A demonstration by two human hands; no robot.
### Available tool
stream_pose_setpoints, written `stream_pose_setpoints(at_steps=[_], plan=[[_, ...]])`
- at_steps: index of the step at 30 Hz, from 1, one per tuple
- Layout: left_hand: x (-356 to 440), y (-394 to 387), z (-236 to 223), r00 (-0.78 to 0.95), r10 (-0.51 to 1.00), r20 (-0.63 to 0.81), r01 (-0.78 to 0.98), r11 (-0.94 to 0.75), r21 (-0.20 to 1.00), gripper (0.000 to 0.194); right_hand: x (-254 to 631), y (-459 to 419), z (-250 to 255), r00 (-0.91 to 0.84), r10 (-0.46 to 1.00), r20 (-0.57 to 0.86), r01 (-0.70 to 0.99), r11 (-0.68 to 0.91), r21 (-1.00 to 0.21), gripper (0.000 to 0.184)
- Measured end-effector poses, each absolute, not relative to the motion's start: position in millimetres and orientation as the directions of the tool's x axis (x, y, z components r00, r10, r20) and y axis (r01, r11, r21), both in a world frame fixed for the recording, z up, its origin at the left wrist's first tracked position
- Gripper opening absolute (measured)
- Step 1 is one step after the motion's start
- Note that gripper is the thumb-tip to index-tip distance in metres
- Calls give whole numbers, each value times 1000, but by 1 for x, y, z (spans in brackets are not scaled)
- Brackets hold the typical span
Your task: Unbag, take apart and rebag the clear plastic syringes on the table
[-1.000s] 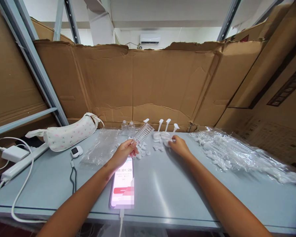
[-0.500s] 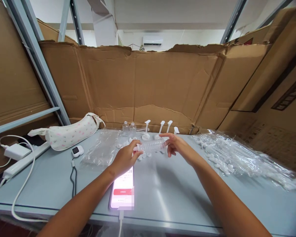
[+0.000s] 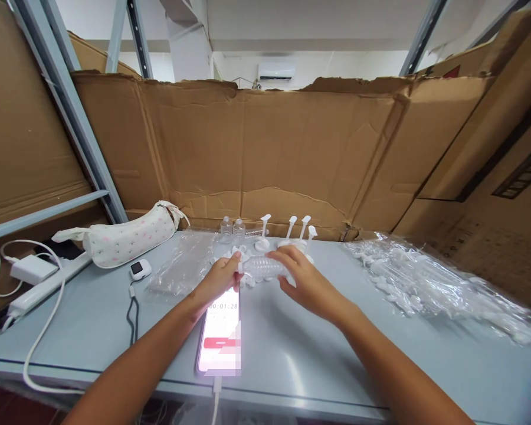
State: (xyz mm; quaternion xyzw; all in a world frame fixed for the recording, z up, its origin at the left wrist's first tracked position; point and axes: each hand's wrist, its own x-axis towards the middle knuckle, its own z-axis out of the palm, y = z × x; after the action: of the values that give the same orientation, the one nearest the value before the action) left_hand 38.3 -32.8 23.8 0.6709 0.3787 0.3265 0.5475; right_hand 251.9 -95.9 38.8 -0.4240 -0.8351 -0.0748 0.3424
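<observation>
Brown cardboard (image 3: 265,147) walls off the back of a grey metal worktop (image 3: 301,360), and above its ragged top a white air conditioner (image 3: 276,72) shows on the far wall. Over the middle of the worktop, nearer its back edge than its front, a clear ribbed plastic bottle (image 3: 261,267) lies on its side between two bare hands. The left hand (image 3: 221,276) has its thumb and fingers closed on the bottle's left end. The right hand (image 3: 303,277) has its fingers half curled and well parted from the thumb about the other end; whether they press on the plastic, I cannot tell.

Small white caps (image 3: 250,282) are scattered on the worktop around and below the bottle. Behind it, towards the back edge, four white pump-like pieces (image 3: 265,227) point their stems upward, and two more clear bottles (image 3: 232,231) stand upright just to their left. A flat clear plastic bag (image 3: 181,260) lies left of the hands, with a white floral pouch (image 3: 130,241) beyond it near the back left corner. Along the right edge rests a larger clear bag (image 3: 442,289) full of white pieces. Near the front edge, left of centre, a lit phone (image 3: 219,339) reads 00:01:28, its white cable (image 3: 217,386) running over that edge.
</observation>
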Motion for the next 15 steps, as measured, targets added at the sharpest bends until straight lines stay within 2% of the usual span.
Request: stream_pose_setpoints(at_steps=[3, 4, 6, 8, 10, 12, 15], plan=[[38, -37, 25, 647, 757, -91, 96, 37, 995, 55, 249, -93, 34, -469, 463, 753, 809, 566, 156, 54], [38, -39, 25, 677, 728, -112, 87, 73, 994, 55, 249, -92, 34, -493, 405, 770, 805, 549, 226, 54], [40, -41, 24, 663, 741, -103, 89, 59, 994, 58, 251, -91, 35, -511, 337, 791, 799, 524, 294, 54], [41, -42, 23, 570, 822, 10, 101, -83, 991, 59, 252, -89, 35, -486, 331, 809, 813, 510, 280, 55], [41, -43, 23, 456, 866, 205, 134, -295, 946, 49, 255, -87, 34, -443, 369, 817, 836, 500, 228, 54], [40, -45, 24, 396, 841, 370, 229, -480, 847, 36, 257, -85, 32, -407, 416, 813, 852, 495, 173, 53], [37, -46, 26, 369, 799, 474, 427, -599, 678, 23, 259, -81, 28, -396, 463, 793, 859, 492, 142, 51]])
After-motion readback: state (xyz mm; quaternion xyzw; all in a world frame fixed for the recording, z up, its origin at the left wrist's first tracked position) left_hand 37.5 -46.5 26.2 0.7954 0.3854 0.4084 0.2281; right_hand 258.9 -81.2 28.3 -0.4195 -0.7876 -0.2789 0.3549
